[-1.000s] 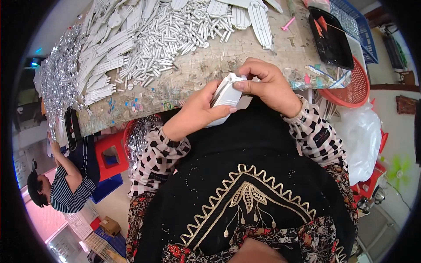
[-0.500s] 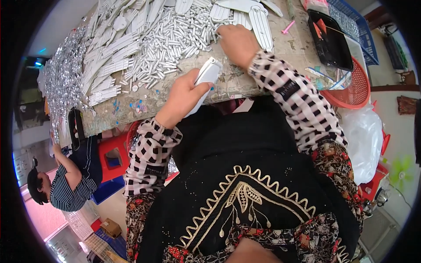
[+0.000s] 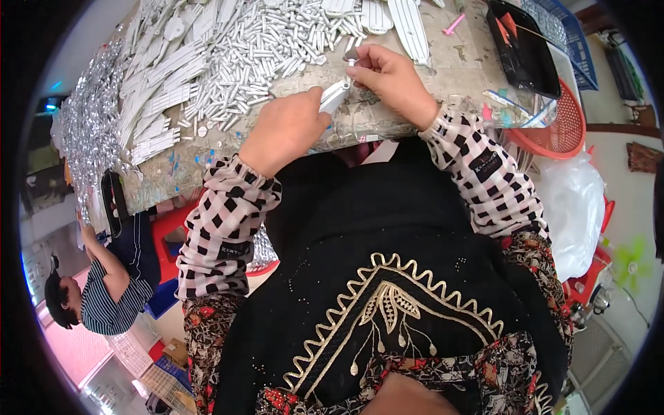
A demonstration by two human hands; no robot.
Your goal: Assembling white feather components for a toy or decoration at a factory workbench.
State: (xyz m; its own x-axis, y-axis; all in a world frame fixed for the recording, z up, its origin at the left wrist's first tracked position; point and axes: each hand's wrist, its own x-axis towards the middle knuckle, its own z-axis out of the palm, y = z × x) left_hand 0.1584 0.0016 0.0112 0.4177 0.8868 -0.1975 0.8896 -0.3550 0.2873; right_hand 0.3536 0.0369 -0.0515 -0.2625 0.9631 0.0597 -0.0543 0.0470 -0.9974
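My left hand (image 3: 283,131) is closed round a long white plastic part (image 3: 335,97), and its narrow end sticks out past the fingers. Just beyond that end, my right hand (image 3: 395,81) pinches a small white plastic pin (image 3: 351,63) between thumb and fingertips. The pin is upright, close above the tip of the part; whether they touch I cannot tell. Past both hands lies a heap of similar white pins (image 3: 277,52). Flat white plastic pieces (image 3: 409,31) with slots lie at the table's far side, and many more are piled at the far left (image 3: 162,97).
The worn table (image 3: 443,90) also bears a pink stick (image 3: 454,25) and a black tray (image 3: 519,52). Silver tinsel (image 3: 97,117) hangs at the left edge, near another person (image 3: 114,297). A red basket (image 3: 560,124) and blue crate (image 3: 581,62) stand right.
My right hand has come back from the heap toward me with a pin in its fingertips. My left hand has turned and brought the white part's end up near it.
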